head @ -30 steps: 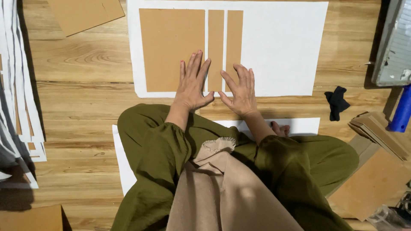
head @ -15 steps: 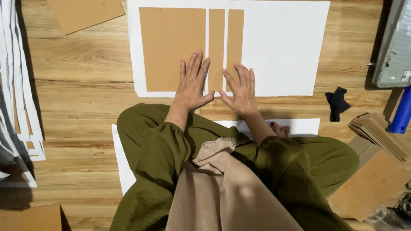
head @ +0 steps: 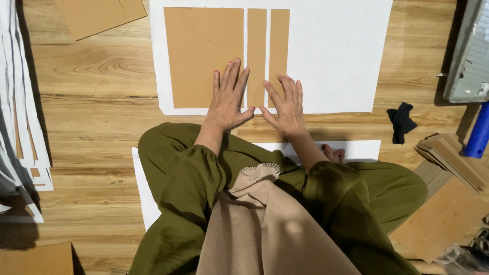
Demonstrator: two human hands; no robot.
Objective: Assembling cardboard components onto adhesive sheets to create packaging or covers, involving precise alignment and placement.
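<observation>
A large white sheet (head: 336, 56) lies on the wooden floor. On it lie a wide brown cardboard panel (head: 201, 51) and two narrow brown strips (head: 257, 46) (head: 279, 40), side by side with thin gaps. My left hand (head: 228, 97) lies flat, fingers spread, on the lower right of the wide panel. My right hand (head: 286, 106) lies flat beside it, fingers on the bottom ends of the strips. Neither hand holds anything.
A brown board (head: 99, 15) lies at the top left. White sheets (head: 20, 127) are stacked at the left edge. A black cloth (head: 401, 121), stacked cardboard pieces (head: 451, 160), a blue tube (head: 479, 130) and a grey cutter (head: 471, 56) sit on the right. Another white sheet (head: 145, 198) lies under my legs.
</observation>
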